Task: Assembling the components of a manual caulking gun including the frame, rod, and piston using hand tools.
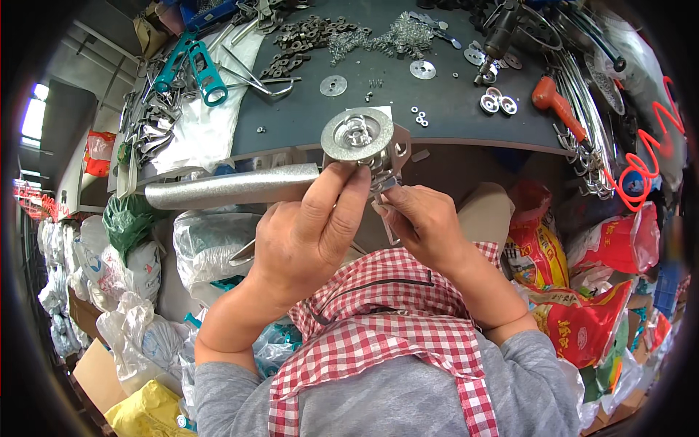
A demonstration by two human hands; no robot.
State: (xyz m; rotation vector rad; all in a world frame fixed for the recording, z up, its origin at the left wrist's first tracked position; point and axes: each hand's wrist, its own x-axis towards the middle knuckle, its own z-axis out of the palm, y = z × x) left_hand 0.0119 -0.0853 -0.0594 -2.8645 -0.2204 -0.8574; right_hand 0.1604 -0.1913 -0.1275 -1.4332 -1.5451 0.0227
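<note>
One silver tool (287, 182) sits clasped in the left grip (306, 229), round cup (335, 140) just beyond; the right grip (428, 224) pinches its bracket (386, 185), fingertips (395, 197) hiding part from me.

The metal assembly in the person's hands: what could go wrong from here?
If the left hand or right hand slips, the metal assembly might drop, as it appears to be held up off the bench. The long silvery tube juts out to the left and could bump something. The small loose nuts lie near the bench's front edge, so a stray knock might send them off.
</note>
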